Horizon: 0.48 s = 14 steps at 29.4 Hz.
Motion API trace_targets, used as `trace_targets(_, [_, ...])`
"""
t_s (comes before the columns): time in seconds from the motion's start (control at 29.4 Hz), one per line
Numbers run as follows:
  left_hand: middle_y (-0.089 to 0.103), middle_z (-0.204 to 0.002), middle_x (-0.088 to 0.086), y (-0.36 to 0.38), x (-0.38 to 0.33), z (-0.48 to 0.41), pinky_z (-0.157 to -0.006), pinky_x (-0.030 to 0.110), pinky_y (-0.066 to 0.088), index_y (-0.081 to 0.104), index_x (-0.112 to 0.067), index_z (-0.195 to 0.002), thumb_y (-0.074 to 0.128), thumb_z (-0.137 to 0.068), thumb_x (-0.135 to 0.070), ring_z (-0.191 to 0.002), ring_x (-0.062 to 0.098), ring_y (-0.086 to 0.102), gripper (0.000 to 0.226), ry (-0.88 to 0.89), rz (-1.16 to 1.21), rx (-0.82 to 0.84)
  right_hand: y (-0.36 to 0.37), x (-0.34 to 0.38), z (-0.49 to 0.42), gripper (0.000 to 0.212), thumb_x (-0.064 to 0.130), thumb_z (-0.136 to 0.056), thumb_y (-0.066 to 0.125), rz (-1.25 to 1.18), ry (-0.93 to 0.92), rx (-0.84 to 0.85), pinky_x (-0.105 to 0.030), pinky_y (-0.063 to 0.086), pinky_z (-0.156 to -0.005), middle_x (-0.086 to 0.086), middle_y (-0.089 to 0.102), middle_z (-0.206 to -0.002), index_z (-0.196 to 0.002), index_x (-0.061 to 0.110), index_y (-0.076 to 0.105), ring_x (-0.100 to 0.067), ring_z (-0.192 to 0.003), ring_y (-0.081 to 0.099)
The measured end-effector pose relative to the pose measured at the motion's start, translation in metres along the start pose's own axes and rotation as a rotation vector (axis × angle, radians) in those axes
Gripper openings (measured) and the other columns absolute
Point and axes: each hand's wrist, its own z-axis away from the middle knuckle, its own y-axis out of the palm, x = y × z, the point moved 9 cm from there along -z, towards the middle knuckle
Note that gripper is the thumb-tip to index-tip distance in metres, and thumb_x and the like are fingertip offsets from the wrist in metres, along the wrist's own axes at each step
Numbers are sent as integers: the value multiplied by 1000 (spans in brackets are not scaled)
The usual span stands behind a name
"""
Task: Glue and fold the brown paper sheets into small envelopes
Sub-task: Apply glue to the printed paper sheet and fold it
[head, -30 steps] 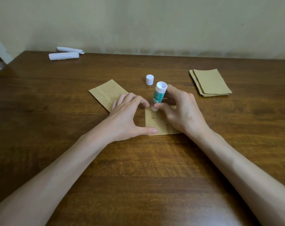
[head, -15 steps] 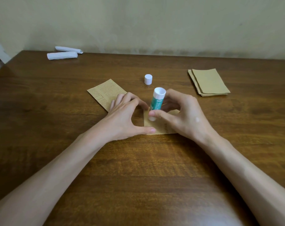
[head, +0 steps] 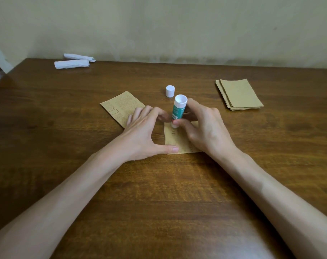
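A small printed brown paper sheet (head: 177, 141) lies flat on the wooden table (head: 159, 193) in front of me. My right hand (head: 203, 128) pinches a green and white glue stick (head: 178, 109), held upside down with its tip pressed on the sheet's upper left corner. My left hand (head: 145, 131) rests beside the sheet, its thumb pressing the lower left corner and its fingertips near the top edge. The glue stick's white cap (head: 170, 91) stands just behind.
Another printed brown sheet (head: 121, 107) lies left of my hands, partly under my left fingers. A stack of plain brown sheets (head: 239, 94) sits at the right rear. Two white paper rolls (head: 73, 62) lie at the far left by the wall.
The glue stick slid toward me along the sheet's left edge, then returned to the upper left corner. My left hand stayed pressing the sheet.
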Motion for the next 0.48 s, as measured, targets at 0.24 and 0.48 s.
trace_targets(0.24, [44,-126,-19,-4,-3,2,-108,34,27,50,-46,-122,77,-64,-71,-127,7,33,68,41,34,-28,-25,-20,3,25,23,-93,81,-328,70,-179,-34,61,-94,6,77,-110,-112,12,68,-6,-103,75])
trace_targets(0.48, [48,-107,-24,-5,-13,6,-105,35,24,74,-55,-86,79,-74,-63,-118,6,38,15,133,27,-15,-21,-46,19,31,24,-94,80,-659,317,-148,-33,65,-79,-2,78,-113,-117,6,70,-12,-105,75])
